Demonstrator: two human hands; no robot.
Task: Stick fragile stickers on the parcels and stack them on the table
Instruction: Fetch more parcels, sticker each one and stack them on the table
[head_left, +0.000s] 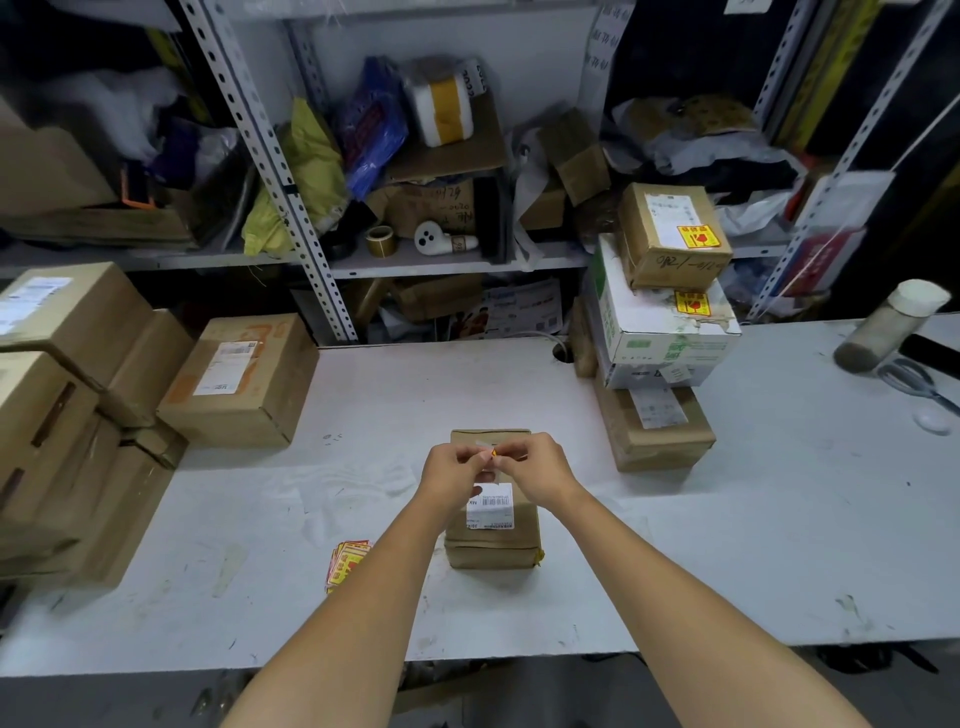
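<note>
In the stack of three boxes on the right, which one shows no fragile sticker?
The bottom brown box: only a white label shows. The white box and top brown box each carry a yellow-red sticker.

The small brown cardboard parcel (493, 543) is carrying a white paper label (491, 505) with black barcode stripes. The loose pile of yellow stickers (347, 564) is showing red print. The pale grey-white tabletop (395, 395) is showing dark scuffs. The white carton (657, 314) is bearing green markings.

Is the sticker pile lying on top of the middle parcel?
No, the sticker pile lies on the table, left of the parcel.
</note>
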